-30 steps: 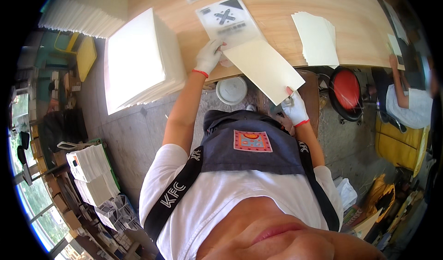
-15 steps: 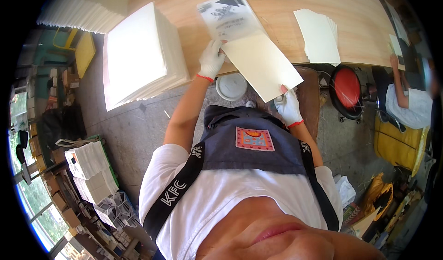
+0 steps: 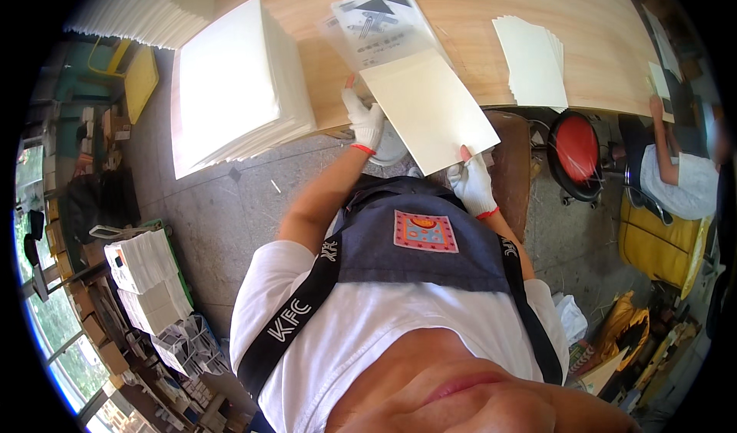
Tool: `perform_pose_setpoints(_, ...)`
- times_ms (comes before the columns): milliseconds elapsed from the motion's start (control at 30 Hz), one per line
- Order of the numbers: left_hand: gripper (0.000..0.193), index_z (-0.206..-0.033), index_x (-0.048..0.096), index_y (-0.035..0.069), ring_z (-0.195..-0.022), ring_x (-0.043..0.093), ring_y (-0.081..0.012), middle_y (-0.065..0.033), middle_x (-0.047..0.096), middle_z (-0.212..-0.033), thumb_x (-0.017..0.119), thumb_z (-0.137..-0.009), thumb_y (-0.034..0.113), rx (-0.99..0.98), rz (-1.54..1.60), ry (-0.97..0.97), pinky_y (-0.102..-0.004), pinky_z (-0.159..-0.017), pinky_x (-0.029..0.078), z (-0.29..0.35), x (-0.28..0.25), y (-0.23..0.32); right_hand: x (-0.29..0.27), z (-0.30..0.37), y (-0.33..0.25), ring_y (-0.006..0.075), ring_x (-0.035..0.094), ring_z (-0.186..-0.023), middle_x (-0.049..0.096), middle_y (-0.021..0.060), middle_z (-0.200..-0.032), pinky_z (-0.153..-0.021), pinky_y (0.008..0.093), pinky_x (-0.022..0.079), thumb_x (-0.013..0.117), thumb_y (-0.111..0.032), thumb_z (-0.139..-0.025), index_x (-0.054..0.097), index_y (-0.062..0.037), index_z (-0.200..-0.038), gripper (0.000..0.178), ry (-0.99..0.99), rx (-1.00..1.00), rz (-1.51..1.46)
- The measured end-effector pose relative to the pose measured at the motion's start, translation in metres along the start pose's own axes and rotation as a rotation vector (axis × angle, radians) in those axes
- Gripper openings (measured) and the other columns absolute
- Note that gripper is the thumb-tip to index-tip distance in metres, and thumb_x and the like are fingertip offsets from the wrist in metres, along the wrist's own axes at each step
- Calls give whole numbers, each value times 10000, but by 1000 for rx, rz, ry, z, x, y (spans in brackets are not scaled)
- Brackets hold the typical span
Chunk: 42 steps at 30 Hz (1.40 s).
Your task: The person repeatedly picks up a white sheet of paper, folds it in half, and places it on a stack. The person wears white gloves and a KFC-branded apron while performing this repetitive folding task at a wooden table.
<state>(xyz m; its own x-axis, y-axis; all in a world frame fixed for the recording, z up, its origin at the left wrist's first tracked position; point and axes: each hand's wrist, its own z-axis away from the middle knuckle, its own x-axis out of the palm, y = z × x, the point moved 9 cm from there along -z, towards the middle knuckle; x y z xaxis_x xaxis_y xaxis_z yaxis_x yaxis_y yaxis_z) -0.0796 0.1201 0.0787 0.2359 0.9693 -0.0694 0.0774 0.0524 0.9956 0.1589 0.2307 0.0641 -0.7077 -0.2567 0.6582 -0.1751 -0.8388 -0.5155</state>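
Note:
A cream sheet of card (image 3: 434, 110) slants over the near table edge, its lower end out toward my apron. My right hand (image 3: 474, 185), in a white glove with bare fingertips, pinches the near edge, thumb on top and fingers beneath. At the sheet's left edge is my left hand (image 3: 364, 120), gloved likewise, its index finger raised and apart from the others; it grips nothing that I can see. Under the sheet's far end lies a pale, see-through-looking printed piece (image 3: 388, 38) with a dark drawing, partly covered by the card.
A tall stack of white sheets (image 3: 230, 87) stands left on the table (image 3: 476, 3), with another stack (image 3: 142, 7) behind. Fanned cream cards (image 3: 531, 61) lie to the right. A red stool (image 3: 577, 157) and a seated person (image 3: 675, 168) are at right. Below is a round white lid (image 3: 391, 147).
My left hand has come off the sheet's far left part, moving nearer to me and slightly right, index finger now raised. The card's near end has shifted slightly left, still in my right hand.

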Motion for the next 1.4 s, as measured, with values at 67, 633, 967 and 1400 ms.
perform_pose_setpoints(67, 443, -1261, 374, 82, -888, 551, -233, -108, 469, -1175, 453, -830, 20, -189, 456, 79, -314, -749, 479, 14, 22, -16, -3, 4, 4, 131, 524, -485, 576, 55, -786, -377, 219, 341, 512, -182, -896, 460, -99, -1090, 217, -1, 17, 27)
perform_pose_setpoints(633, 207, -1020, 545, 27, -800, 593, -214, -70, 587, -967, 482, -829, 77, -903, 390, -444, -371, -719, 514, 118, 61, -127, 12, -106, 64, 296, 545, -978, 478, 150, -1140, -871, 457, 489, 374, -106, -933, 402, -3, -1134, 227, 124, 116, -298)
perform_pose_setpoints(967, 191, -993, 532, -6, -802, 625, -224, -111, 598, -931, 518, -855, 125, -726, 370, -202, -306, -643, 546, 72, -25, -92, 82, -67, 45, 154, 607, -627, 616, 83, -770, -543, 309, 479, 392, -135, -888, 540, -105, -1097, 258, -347, -91, 1341)
perform_pose_setpoints(1400, 219, -993, 569, -20, -731, 624, -184, -109, 622, -866, 466, -846, 105, -759, 158, -322, -293, -638, 524, 65, -44, -128, 75, -77, 24, 163, 593, -587, 594, 74, -688, -530, 305, 474, 521, -108, -785, 528, -52, -854, 89, -432, -211, 1293)
